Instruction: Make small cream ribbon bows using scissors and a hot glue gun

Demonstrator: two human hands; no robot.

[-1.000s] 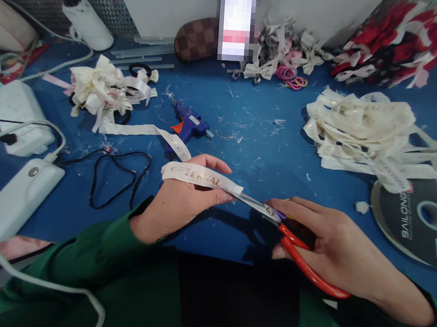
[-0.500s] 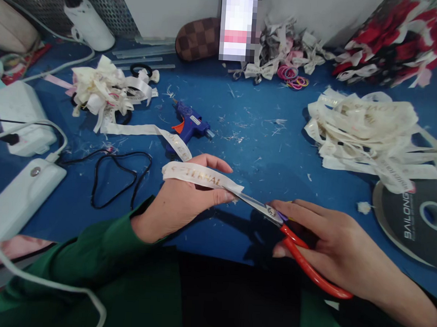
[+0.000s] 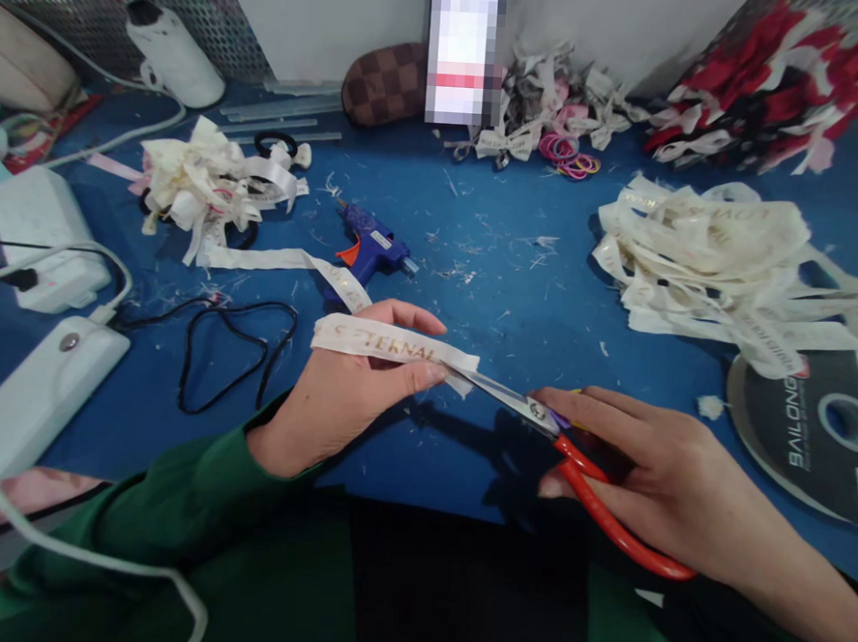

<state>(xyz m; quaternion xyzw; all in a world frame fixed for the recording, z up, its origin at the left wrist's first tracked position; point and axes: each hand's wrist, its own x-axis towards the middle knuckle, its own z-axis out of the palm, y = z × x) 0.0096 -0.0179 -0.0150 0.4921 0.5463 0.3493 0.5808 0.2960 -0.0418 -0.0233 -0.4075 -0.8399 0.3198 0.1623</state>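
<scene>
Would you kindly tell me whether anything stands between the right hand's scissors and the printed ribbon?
Nothing visible does: the blades of the red-handled scissors in the right hand overlap the free end of the white printed ribbon. The left hand holds it, thumb close beside the blade tips but not visibly in between.

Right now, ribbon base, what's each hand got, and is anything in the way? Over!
Left hand pinching white ribbon. Right hand gripping red-handled scissors, blades at ribbon's end. Left thumb close by the blades. Over.
</scene>
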